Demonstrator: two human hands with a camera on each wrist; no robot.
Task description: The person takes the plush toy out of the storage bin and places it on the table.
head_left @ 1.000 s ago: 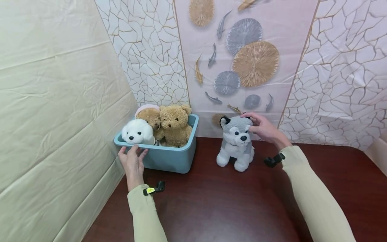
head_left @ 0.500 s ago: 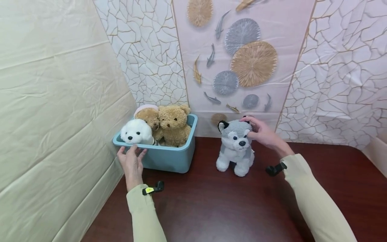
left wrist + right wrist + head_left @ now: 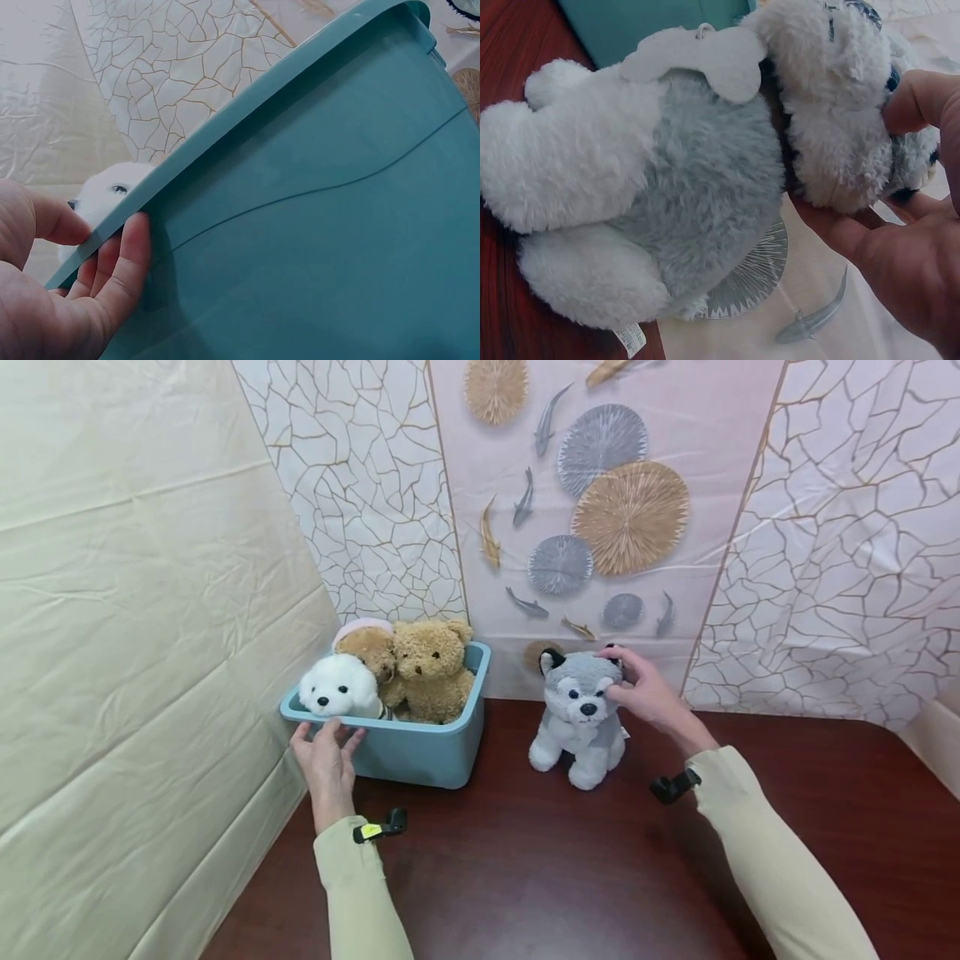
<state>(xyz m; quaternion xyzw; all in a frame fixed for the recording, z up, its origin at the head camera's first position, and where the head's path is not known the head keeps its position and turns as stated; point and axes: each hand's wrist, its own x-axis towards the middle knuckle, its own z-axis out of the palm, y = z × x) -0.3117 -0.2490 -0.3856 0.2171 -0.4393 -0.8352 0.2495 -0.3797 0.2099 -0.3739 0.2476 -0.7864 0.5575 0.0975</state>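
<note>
A grey and white husky plush [image 3: 581,718] sits upright right of the bin, facing forward. My right hand [image 3: 643,692] grips its head from the right side; in the right wrist view the thumb [image 3: 919,97] is on the face and the fingers go behind the head. A bone-shaped tag [image 3: 697,60] hangs at its neck. My left hand [image 3: 327,764] pinches the front rim of a blue plastic bin [image 3: 420,756], thumb [image 3: 64,223] over the rim and fingers under it. Inside the bin are a white dog plush [image 3: 341,687], a tan teddy bear [image 3: 433,672] and a brown plush with a pink top [image 3: 367,647].
The dark red-brown table [image 3: 555,877] spreads under everything. Behind it hangs a patterned cloth [image 3: 825,577] with fish and round leaf prints. A cream cloth wall [image 3: 165,693] runs along the left, close to the bin.
The husky plush, with my right hand on its head, came slightly forward and then shifted a little to the left. My left hand and the bin hold their place.
</note>
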